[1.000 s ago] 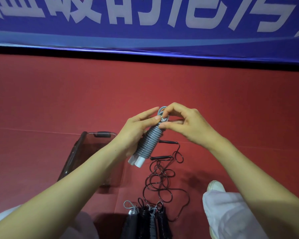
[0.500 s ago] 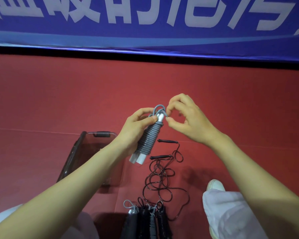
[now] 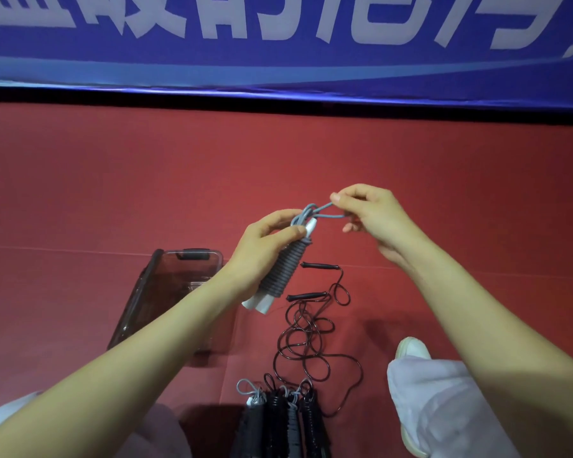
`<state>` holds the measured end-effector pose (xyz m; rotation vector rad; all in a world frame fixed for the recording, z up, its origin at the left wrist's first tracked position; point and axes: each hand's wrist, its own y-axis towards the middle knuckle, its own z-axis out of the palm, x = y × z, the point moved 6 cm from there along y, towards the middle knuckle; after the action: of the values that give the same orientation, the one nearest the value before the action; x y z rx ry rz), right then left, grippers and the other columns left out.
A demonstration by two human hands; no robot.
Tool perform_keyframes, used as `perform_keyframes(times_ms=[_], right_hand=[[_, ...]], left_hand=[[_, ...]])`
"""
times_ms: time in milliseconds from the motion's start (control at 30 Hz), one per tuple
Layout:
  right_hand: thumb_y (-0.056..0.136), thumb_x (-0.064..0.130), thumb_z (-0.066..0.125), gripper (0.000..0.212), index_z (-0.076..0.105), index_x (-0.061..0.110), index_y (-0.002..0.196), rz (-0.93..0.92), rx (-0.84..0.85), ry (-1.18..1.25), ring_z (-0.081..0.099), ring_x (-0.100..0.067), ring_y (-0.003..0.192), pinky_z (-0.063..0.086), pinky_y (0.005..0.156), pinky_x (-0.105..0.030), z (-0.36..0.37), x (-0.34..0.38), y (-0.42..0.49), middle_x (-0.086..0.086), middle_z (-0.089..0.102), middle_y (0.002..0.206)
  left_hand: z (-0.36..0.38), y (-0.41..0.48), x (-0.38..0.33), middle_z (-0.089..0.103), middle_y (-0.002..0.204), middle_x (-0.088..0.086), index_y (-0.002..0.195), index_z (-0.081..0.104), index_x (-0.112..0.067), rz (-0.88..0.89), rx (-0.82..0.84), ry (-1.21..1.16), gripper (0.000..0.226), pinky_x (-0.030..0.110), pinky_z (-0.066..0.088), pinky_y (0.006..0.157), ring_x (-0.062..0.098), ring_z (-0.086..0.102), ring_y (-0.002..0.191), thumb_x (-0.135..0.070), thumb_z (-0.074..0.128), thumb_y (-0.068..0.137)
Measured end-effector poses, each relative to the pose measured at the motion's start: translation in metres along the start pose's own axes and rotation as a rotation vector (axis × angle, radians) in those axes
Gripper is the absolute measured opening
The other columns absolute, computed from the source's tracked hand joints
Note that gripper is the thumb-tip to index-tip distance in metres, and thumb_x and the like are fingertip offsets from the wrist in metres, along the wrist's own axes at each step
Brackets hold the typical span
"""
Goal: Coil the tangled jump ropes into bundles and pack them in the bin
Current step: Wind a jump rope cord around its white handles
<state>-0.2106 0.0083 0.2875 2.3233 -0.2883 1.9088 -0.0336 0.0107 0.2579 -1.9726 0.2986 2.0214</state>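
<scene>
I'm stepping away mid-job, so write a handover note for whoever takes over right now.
Left hand grips the grey bundle. Right hand pinches its loop, drawn out to the right.
Bin stands on the floor at left, with the black rope lying tangled to its right. A row of finished bundles lies nearest the person.
Done: those bundles, and the grey one nearly.
Left: secure the loop, coil the black rope, pack everything in the bin.

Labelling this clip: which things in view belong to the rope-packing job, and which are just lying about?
Job: grey rope bundle, gripped by the left hand, its loop pinched by the right hand; tangled black rope on the floor; finished bundles; clear bin.
Lying about: blue banner; white shoe.
</scene>
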Motion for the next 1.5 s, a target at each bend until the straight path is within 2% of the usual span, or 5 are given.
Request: perform_keyframes(times_ms=[633, 833, 967, 1233, 1500], right_hand=[[0.083, 0.011, 0.074, 0.009, 0.069, 0.014, 0.075, -0.06, -0.069, 0.046, 0.059, -0.006, 0.058, 0.048, 0.053, -0.017, -0.006, -0.005, 0.003, 0.001, 0.062, 0.068], [0.086, 0.027, 0.069, 0.039, 0.053, 0.02, 0.122, 0.11, 0.229, 0.083, 0.065, -0.014, 0.089, 0.058, 0.072, -0.03, 0.03, -0.021, -0.012, -0.007, 0.063, 0.111], [0.087, 0.011, 0.069, 0.059, 0.043, 0.026, 0.138, 0.121, 0.402, -0.063, 0.066, -0.019, 0.092, 0.059, 0.071, -0.031, 0.062, -0.039, -0.033, -0.013, 0.062, 0.112], [0.088, 0.004, 0.065, 0.042, 0.045, 0.021, 0.121, 0.118, 0.269, -0.094, 0.065, -0.021, 0.081, 0.047, 0.054, -0.023, 0.062, -0.059, -0.038, -0.02, 0.066, 0.109], [0.088, -0.002, 0.063, 0.053, 0.045, 0.017, 0.135, 0.399, 0.307, -0.047, 0.062, -0.014, 0.078, 0.054, 0.07, -0.03, 0.068, -0.147, -0.072, -0.003, 0.061, 0.089]], left_hand=[[0.006, -0.001, 0.026, 0.067, 0.087, 0.005, 0.099, 0.068, -0.015, -0.206, 0.22, 0.049, 0.012, 0.029, 0.048, 0.072, 0.016, 0.059, 0.074, -0.012, 0.065, 0.088], [-0.012, 0.008, 0.033, 0.066, 0.091, 0.007, 0.101, 0.062, -0.016, -0.265, -0.015, -0.25, 0.009, 0.029, 0.049, 0.065, 0.024, 0.059, 0.077, -0.016, 0.06, 0.092], [-0.009, 0.01, 0.032, 0.064, 0.059, -0.007, 0.108, 0.055, -0.012, -0.244, -0.092, -0.422, 0.013, 0.019, 0.046, 0.048, 0.004, 0.055, 0.045, -0.012, 0.056, 0.095], [-0.007, 0.007, 0.06, 0.067, 0.088, -0.004, 0.104, 0.06, -0.016, -0.368, -0.104, -0.295, 0.009, 0.031, 0.05, 0.071, 0.008, 0.062, 0.082, -0.016, 0.057, 0.095], [0.003, -0.033, 0.149, 0.061, 0.099, 0.001, 0.119, 0.048, -0.011, -0.546, -0.12, -0.327, 0.04, 0.034, 0.057, 0.056, 0.014, 0.06, 0.08, 0.016, 0.048, 0.09]])
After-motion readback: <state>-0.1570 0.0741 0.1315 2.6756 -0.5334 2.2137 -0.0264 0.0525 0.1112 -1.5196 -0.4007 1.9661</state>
